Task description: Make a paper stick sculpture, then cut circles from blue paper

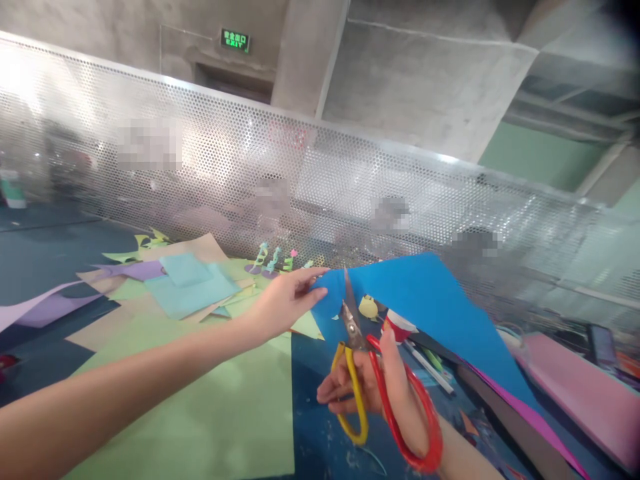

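My left hand (287, 297) pinches the left end of a large blue sheet of paper (430, 300) between thumb and fingers. My right hand (370, 380) is inside the handles of a pair of scissors (353, 327), one handle yellow and one red. The scissor blades are spread and point up, with the edge of the blue paper between them. The blue sheet stretches to the right beyond the scissors. Under my left arm lies a large light green sheet (210, 400).
Turquoise (190, 283) and purple paper (55, 303) lie on the left, before a perforated metal screen (225, 153). Small paper figures (273, 259) stand by the screen. On the right are a red-and-white cup (399, 327), a white stick (429, 367), a pink pad (580, 387) and a phone (603, 347).
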Motion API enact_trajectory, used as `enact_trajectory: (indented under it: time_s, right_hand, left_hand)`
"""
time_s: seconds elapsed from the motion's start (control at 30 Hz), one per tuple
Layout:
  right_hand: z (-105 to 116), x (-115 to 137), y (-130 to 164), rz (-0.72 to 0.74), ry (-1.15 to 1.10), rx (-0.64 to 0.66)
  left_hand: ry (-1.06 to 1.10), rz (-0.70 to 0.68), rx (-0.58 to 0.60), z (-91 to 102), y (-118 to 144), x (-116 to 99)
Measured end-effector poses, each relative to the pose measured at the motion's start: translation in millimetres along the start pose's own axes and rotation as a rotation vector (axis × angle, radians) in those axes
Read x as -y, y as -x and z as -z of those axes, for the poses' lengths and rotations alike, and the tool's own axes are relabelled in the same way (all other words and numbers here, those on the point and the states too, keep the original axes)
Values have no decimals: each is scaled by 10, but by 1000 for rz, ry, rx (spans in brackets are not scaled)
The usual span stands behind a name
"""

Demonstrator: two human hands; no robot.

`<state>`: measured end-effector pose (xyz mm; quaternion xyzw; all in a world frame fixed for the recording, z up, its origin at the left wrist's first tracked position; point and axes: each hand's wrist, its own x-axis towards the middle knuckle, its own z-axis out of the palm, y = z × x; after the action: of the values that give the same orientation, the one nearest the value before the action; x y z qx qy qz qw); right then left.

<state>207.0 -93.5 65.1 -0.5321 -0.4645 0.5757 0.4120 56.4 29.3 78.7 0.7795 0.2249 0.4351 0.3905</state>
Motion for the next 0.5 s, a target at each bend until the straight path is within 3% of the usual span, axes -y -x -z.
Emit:
enact_trajectory:
  time_s: [0.1,0.17,0.23,0.37,0.5]
  right_hand:
    - [-24,79,44,-90,-275,198]
    - [-11,94,51,-133,-319,251]
    - [19,85,46,-138,-241,184]
    - [76,66,48,-108,21,-54]
    - [91,122,90,-103,85,3]
  left_hand:
    - [127,69,-1,-40,33,-21]
    - [203,146,3,-66,48,-13]
    - [176,161,0,-80,53,3]
    - [-16,14,-7,-79,53,22]
    - [-27,-47,26,-61,43,38]
